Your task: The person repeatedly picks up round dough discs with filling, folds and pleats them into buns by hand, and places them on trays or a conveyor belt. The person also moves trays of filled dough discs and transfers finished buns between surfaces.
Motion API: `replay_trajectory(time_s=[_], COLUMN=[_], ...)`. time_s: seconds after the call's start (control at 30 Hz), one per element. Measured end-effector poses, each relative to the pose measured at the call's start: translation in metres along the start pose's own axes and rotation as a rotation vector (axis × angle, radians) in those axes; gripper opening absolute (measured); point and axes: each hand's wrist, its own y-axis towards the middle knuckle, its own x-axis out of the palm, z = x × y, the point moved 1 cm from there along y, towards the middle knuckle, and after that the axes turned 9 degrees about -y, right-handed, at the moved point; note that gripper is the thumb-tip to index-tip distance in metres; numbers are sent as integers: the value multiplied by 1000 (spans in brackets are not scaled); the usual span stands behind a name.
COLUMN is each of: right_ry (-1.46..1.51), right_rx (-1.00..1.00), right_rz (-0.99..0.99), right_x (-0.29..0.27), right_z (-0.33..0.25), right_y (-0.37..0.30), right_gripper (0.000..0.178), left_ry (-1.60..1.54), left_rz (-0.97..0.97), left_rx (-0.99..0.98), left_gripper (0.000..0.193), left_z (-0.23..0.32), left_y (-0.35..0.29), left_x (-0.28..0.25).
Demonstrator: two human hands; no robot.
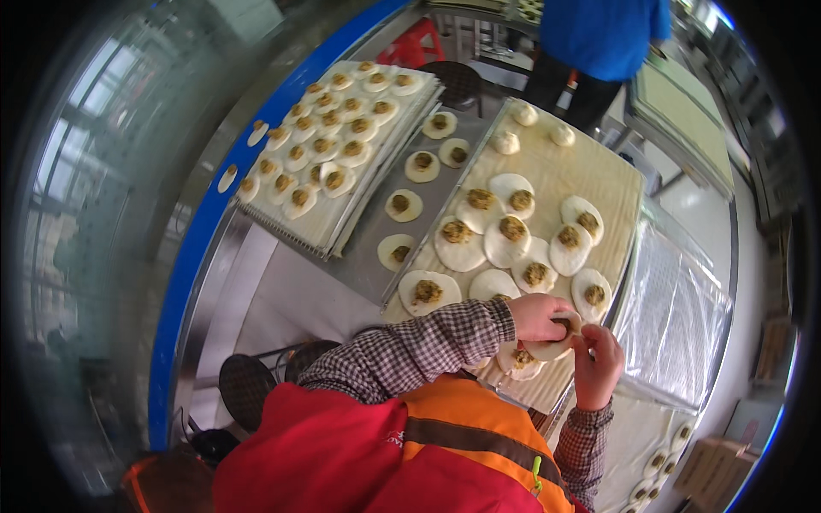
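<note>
My left hand and my right hand are both closed around one filled dough round, pinching it over the near end of a cloth-covered board. On that board lie several flat dough rounds with brown filling on top, and a few closed dumplings at its far end. Another filled round lies just under my hands.
A stacked tray packed with filled rounds stands at the left on a steel table with a blue edge. Loose filled rounds lie between tray and board. A person in blue stands at the far end. Plastic sheet at right.
</note>
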Motion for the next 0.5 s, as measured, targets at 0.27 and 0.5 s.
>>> replay_trajectory(time_s=[0.27, 0.5], right_ry=[-160, 114], right_rx=[-198, -9], right_rz=[17, -226], right_x=[23, 34], right_z=[-32, -50], right_y=[15, 31], right_gripper=[15, 14], left_ry=[-98, 110], left_rz=[66, 81], left_rx=[120, 213], left_gripper=[37, 33], left_z=[-11, -14], left_y=[-23, -34], left_x=[-28, -43])
